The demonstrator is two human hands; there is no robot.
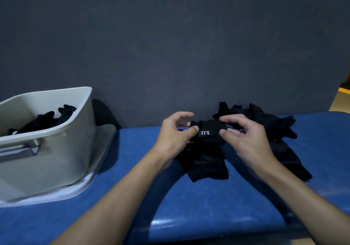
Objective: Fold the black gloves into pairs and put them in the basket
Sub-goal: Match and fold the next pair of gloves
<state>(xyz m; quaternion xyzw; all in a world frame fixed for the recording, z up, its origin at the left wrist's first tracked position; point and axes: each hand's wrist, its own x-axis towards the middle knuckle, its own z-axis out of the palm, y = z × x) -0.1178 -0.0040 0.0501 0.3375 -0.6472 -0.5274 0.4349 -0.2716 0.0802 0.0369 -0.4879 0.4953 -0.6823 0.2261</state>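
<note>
gloves (207,150) lie on the blue worktop (189,203) right in front of me, long axis running toward me, my left hand (176,133) and right hand (244,137) pinching the far cuff between them. basket (56,146) sits well off to my left, so the left hand is nearer it.

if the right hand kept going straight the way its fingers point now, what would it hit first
The right hand points left, pinching the black glove with the white label. Past that fold it would probably meet the left hand, which grips the other side; depth is hard to judge.

Basket (56,131) cut off at left edge.
</note>
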